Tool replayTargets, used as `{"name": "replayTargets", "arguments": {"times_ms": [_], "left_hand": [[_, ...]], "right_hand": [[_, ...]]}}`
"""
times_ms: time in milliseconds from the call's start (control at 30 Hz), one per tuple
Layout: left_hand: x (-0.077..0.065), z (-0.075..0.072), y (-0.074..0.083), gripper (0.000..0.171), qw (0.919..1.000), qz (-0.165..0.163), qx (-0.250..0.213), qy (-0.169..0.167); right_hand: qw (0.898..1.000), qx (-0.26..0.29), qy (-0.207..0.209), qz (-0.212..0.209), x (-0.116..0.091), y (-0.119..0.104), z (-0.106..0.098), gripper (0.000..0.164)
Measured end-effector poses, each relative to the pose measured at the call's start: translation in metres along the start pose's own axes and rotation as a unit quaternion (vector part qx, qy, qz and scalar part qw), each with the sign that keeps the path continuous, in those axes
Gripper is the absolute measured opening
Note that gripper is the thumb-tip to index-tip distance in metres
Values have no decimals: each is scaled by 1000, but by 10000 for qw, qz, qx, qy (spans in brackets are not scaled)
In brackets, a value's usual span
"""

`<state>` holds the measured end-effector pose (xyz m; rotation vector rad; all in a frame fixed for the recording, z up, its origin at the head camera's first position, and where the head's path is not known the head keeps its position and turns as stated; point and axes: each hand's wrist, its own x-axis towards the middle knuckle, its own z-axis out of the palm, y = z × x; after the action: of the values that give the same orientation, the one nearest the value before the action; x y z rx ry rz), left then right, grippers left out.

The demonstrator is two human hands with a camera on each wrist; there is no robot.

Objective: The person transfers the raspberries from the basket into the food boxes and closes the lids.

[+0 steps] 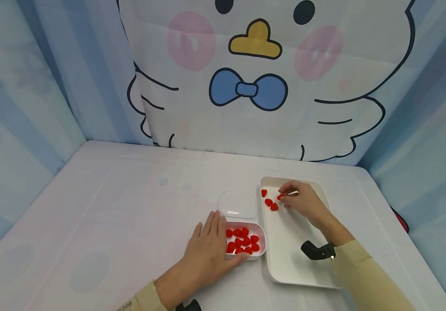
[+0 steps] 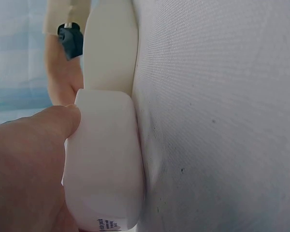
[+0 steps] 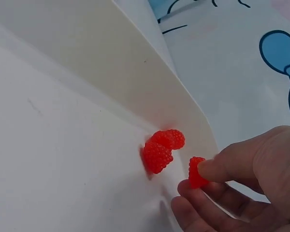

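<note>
Yellow sleeve (image 1: 368, 276) nearest, the right hand (image 1: 304, 202) pinches a red berry (image 3: 196, 174) over the tray (image 1: 289, 259); at its eight o'clock sits the box (image 2: 104, 159), against the nearer, straight-fingered left hand (image 1: 206, 251).

One left hand (image 1: 206, 248) and one right hand (image 1: 304, 199) worked over one tray (image 1: 290, 255), one tub (image 2: 106, 159) and one clear lid (image 1: 237, 206). The right hand pinched one red berry (image 3: 195, 175); three loose berries (image 1: 274, 207) lay beside it, and at least ten tub berries (image 1: 246, 240) by the left.
</note>
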<state>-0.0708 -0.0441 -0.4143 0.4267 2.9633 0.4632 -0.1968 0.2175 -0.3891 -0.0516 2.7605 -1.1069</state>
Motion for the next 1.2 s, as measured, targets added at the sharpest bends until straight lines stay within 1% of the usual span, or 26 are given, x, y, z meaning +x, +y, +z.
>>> {"name": "replayTargets", "arguments": {"times_ms": [133, 300, 533, 900, 1033, 1200], "left_hand": [[0, 0, 0, 105, 10000, 7, 14, 11], [0, -1, 0, 105, 10000, 11, 32, 18], [0, -1, 0, 105, 10000, -5, 17, 9], [0, -1, -1, 104, 9999, 31, 117, 31], [0, -1, -1, 104, 10000, 17, 80, 34], [0, -2, -1, 104, 10000, 21, 30, 25]], "right_hand": [[10000, 50, -6, -54, -5, -4, -1, 25], [9997, 101, -29, -216, -11, -11, -3, 26], [9984, 232, -174, -476, -21, -22, -4, 25], [9963, 152, -239, -809, -35, -39, 0, 24], [9958, 221, -359, -818, -41, -43, 1, 21], [9935, 441, -570, -881, -47, -45, 3, 19]]}}
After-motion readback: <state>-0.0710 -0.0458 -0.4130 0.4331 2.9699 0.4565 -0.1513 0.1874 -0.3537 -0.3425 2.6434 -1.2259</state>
